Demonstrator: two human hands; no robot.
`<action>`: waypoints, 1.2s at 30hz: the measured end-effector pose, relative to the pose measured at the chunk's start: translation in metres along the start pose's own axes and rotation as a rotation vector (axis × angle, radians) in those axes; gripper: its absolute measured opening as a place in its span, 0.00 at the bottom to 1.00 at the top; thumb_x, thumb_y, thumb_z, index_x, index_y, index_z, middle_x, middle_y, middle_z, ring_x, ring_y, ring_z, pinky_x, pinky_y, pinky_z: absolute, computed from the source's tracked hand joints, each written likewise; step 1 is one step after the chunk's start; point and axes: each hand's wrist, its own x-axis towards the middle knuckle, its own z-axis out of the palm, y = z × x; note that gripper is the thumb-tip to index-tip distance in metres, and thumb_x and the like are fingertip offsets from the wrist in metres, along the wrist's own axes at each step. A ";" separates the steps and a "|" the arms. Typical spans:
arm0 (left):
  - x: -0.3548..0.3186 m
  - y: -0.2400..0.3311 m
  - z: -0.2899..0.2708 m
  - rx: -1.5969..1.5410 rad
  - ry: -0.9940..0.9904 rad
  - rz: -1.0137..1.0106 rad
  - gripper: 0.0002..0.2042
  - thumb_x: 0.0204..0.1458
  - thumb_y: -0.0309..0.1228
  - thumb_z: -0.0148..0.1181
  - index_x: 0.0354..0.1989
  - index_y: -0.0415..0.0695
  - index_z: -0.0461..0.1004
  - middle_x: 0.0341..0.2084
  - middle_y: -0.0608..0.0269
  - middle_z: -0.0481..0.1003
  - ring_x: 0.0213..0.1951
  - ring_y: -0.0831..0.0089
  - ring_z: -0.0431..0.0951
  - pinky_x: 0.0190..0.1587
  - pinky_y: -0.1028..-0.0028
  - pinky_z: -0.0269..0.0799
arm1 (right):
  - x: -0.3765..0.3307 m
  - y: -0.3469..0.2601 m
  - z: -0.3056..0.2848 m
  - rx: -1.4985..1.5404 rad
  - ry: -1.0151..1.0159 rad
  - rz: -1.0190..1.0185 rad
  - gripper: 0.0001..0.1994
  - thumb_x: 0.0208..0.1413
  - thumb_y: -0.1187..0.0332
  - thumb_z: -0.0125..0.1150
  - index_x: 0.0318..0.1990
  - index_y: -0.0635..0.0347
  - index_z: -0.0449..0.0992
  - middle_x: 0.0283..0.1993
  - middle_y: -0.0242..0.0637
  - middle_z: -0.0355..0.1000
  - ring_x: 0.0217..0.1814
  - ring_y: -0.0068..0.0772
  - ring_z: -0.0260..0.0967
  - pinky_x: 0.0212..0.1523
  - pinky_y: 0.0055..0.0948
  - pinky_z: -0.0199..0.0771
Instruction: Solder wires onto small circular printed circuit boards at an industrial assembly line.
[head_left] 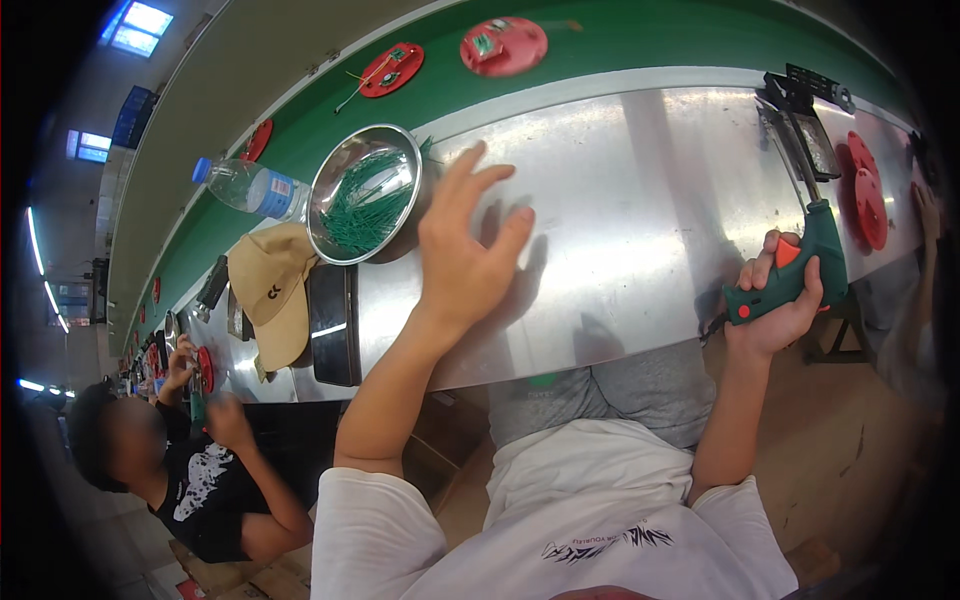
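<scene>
My right hand (783, 308) is wrapped round the grip of a green soldering gun (822, 247) with an orange trigger. The gun's metal front end points away from me, at a black stand (815, 140) on the far right of the bench. Over the metal worktop (620, 220) hangs my left hand (470, 240), fingers spread and nothing in them. Just left of it stands a shiny steel bowl (405, 225) holding many thin green wires (365, 200).
A clear bottle (250, 188) with a blue cap, a tan cap (275, 290) and a black phone-like slab (333, 325) lie left. Red discs with small parts, one red disc (503, 47) among them, sit on the green belt (620, 45). A co-worker (190, 460) sits left.
</scene>
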 end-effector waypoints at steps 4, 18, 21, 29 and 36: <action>-0.006 0.007 0.008 0.041 -0.117 0.124 0.19 0.46 0.31 0.65 0.48 0.39 0.76 0.57 0.40 0.70 0.61 0.43 0.68 0.62 0.56 0.63 | 0.000 0.000 -0.002 0.006 -0.006 0.011 0.19 0.67 0.55 0.42 0.46 0.64 0.69 0.39 0.41 0.68 0.20 0.20 0.59 0.23 0.21 0.64; 0.145 -0.078 -0.024 0.470 -0.206 0.009 0.24 0.52 0.35 0.61 0.56 0.38 0.72 0.54 0.45 0.74 0.56 0.49 0.74 0.59 0.63 0.67 | 0.001 -0.003 0.001 -0.013 -0.038 0.085 0.19 0.67 0.54 0.41 0.45 0.63 0.68 0.40 0.40 0.67 0.21 0.22 0.63 0.24 0.23 0.67; 0.208 -0.144 -0.017 0.497 -0.141 -0.063 0.27 0.50 0.36 0.62 0.59 0.37 0.70 0.50 0.40 0.76 0.53 0.44 0.75 0.57 0.53 0.68 | 0.002 -0.003 0.002 -0.029 -0.027 0.062 0.19 0.67 0.54 0.41 0.44 0.63 0.67 0.38 0.41 0.68 0.21 0.23 0.63 0.24 0.24 0.67; 0.252 -0.193 0.028 0.459 -0.145 -0.234 0.32 0.42 0.38 0.66 0.59 0.42 0.71 0.49 0.48 0.78 0.52 0.52 0.78 0.55 0.61 0.73 | -0.001 -0.008 0.009 -0.055 0.047 0.039 0.15 0.64 0.59 0.47 0.41 0.65 0.67 0.33 0.43 0.69 0.16 0.28 0.65 0.19 0.28 0.68; 0.219 -0.121 0.038 0.489 -0.018 -0.447 0.22 0.44 0.36 0.63 0.45 0.33 0.74 0.41 0.38 0.78 0.46 0.44 0.80 0.47 0.55 0.77 | -0.004 -0.005 0.007 0.061 0.028 0.148 0.19 0.66 0.53 0.43 0.43 0.61 0.70 0.33 0.36 0.69 0.20 0.25 0.61 0.23 0.26 0.64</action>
